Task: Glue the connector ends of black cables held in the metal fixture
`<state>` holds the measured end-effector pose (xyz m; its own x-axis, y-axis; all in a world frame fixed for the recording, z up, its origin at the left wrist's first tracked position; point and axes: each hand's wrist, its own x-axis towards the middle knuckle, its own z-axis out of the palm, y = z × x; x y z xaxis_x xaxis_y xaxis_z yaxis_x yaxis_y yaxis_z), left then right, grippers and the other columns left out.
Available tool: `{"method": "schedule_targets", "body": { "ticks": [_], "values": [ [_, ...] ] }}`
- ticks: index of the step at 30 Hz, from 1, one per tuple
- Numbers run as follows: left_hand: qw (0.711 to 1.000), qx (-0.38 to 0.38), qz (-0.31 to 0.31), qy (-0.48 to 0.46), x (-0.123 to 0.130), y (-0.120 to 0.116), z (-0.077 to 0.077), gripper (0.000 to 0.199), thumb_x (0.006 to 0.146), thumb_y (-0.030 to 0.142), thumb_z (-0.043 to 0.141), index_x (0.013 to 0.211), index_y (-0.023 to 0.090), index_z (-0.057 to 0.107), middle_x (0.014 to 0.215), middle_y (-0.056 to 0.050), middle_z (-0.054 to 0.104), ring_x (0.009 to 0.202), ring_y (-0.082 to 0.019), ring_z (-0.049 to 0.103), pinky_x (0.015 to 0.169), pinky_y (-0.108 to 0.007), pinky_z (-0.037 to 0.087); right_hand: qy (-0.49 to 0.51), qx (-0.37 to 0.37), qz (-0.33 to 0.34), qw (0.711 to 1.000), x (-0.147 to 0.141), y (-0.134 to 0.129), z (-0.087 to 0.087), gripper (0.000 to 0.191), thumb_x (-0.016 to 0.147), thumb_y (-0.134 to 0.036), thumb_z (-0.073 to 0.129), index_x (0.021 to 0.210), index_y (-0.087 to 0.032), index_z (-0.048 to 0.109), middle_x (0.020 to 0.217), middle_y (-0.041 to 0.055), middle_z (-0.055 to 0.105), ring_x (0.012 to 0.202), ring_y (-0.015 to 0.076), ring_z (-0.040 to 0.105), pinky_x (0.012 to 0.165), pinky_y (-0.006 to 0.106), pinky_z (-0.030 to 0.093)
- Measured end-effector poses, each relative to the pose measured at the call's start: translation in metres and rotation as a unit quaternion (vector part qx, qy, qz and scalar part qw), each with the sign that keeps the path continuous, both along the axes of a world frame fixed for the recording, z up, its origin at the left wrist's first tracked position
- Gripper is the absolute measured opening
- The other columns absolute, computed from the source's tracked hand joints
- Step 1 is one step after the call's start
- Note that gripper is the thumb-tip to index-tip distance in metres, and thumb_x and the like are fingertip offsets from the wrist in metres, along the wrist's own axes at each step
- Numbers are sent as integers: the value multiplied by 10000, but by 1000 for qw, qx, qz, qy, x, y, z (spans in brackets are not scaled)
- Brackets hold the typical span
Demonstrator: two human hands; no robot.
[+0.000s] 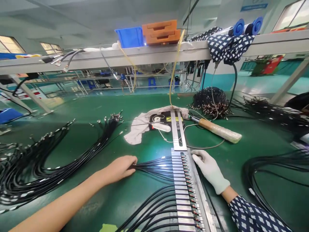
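My left hand [122, 168], bare, is closed around a bundle of thin black cables [151, 166]. From it the cables fan out to the right into the slots of a long metal fixture [181, 187]. Their stripped ends stand in a row along the fixture's right side. More black cables [154, 201] lie in the lower slots, curving off toward the near edge. My right hand [208, 169], in a white glove, has its fingers bent against the top end of the metal rail [200, 193] on the fixture's right. The fingertips are partly hidden there.
A slotted metal plate [177, 130] extends beyond the fixture, near a white cloth [138, 127] and a soldering iron with a wrapped handle [217, 129]. Cable bundles lie left [79, 167] and right [251, 170]. A coiled bundle [210, 100] sits behind. A shelf beam [156, 56] crosses above.
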<state>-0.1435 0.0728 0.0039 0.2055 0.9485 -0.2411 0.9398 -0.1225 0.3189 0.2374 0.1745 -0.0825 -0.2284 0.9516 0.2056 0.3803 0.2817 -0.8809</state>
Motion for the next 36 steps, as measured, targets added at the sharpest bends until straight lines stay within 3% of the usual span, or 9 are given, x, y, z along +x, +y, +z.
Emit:
{"method": "schedule_targets", "body": {
  "ticks": [3,6,12,18,20,24,28,34,36],
  "values": [
    [1000,-24,-13,2,11,11,4,35,688,188,543,699,221,542,702,-21,573,718,-236,563,703,-323,393,-39,13,16,999,-4,0,4,328,919,-468,496,1058,-209,642,1101,100,659,1012,248,640,922,417,524],
    [998,-65,-17,-18,11,20,14,113,648,203,548,579,218,459,644,-1,531,669,-209,538,652,-296,382,-84,33,22,996,-7,-2,9,341,912,-454,501,1134,-223,617,1177,91,617,996,240,640,901,413,532],
    [972,-224,-11,-75,5,31,45,311,786,497,542,701,204,599,497,40,474,431,-130,412,446,-241,324,-161,85,37,983,-12,-5,9,394,897,-431,521,1241,-246,569,1375,73,501,1276,282,475,1074,477,409],
    [970,-190,17,-151,20,39,77,549,861,654,433,900,172,693,569,29,458,514,-110,384,484,-216,289,-188,103,60,975,-8,-4,8,385,947,-446,429,1247,-250,571,1377,82,502,1290,277,466,1074,479,421],
    [970,-182,21,-161,20,35,73,602,881,678,360,964,184,694,579,29,457,522,-114,381,498,-219,300,-186,107,65,975,-7,-3,9,391,958,-450,413,1258,-251,563,1379,86,501,1297,276,462,1083,476,414],
    [974,-198,26,-107,-2,19,44,546,783,681,502,637,181,665,494,19,458,473,-125,397,481,-239,319,-177,110,75,975,-8,-3,12,396,967,-447,397,1273,-250,554,1374,87,507,1287,269,478,1082,458,420],
    [986,-147,43,-64,-32,11,29,508,838,626,427,675,204,659,552,1,508,546,-162,486,565,-261,397,-178,110,64,976,-9,-2,12,390,953,-428,431,1282,-253,542,1371,78,508,1260,257,503,1045,430,453],
    [996,-20,88,-13,-2,-38,12,442,908,494,364,1106,208,636,1134,-163,644,1110,-338,570,959,-469,414,-184,113,51,975,-10,-3,12,363,935,-398,457,1237,-228,564,1345,80,528,1247,246,506,1032,408,458],
    [996,-9,89,3,22,-74,1,567,783,583,573,1243,253,589,1336,-151,567,1254,-379,489,1053,-509,360,-183,112,46,976,-11,-4,14,355,936,-392,460,1230,-225,569,1345,80,529,1248,246,504,1034,410,453]
  ]
}}
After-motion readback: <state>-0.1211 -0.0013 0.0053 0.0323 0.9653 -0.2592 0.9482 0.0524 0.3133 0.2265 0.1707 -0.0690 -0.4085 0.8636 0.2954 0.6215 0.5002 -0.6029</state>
